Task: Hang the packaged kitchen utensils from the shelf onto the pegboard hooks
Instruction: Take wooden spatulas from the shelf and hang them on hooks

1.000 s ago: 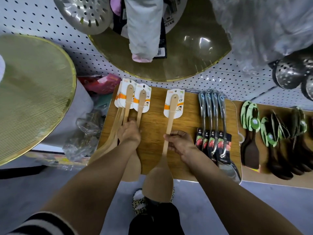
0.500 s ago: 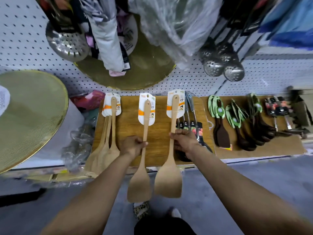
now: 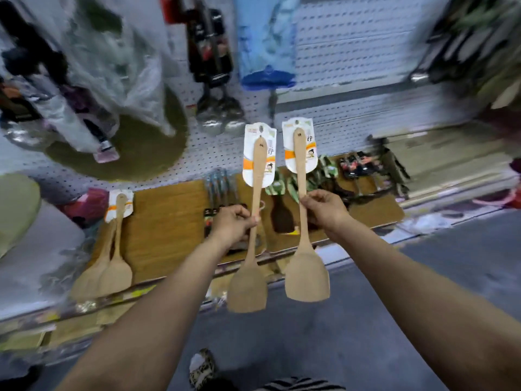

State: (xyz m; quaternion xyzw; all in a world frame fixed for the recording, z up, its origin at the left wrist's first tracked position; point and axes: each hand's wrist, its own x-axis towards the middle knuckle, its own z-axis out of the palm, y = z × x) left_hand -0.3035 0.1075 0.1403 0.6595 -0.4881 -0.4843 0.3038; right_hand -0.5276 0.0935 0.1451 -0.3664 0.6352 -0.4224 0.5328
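My left hand (image 3: 232, 222) grips the handle of a wooden spatula (image 3: 248, 286) with a white and orange card at its top. My right hand (image 3: 324, 210) grips a second carded wooden spatula (image 3: 306, 275) by its handle. Both are held upright in the air in front of the white pegboard (image 3: 352, 52), blades down, cards at about the level of the board's lower rows. Two more carded wooden spatulas (image 3: 114, 266) lie at the left end of the wooden shelf (image 3: 166, 221). The view is blurred.
Metal ladles (image 3: 220, 117), a blue packaged item (image 3: 266, 40), a round gold mesh cover (image 3: 141, 148) and plastic-wrapped goods hang on the pegboard. Steel-handled tools (image 3: 222, 182) and green-carded dark utensils (image 3: 284, 210) lie on the shelf. Grey floor lies below.
Both hands have lifted their spatulas off the shelf and up toward the pegboard. The camera has swung right and upward, and the picture is now blurred.
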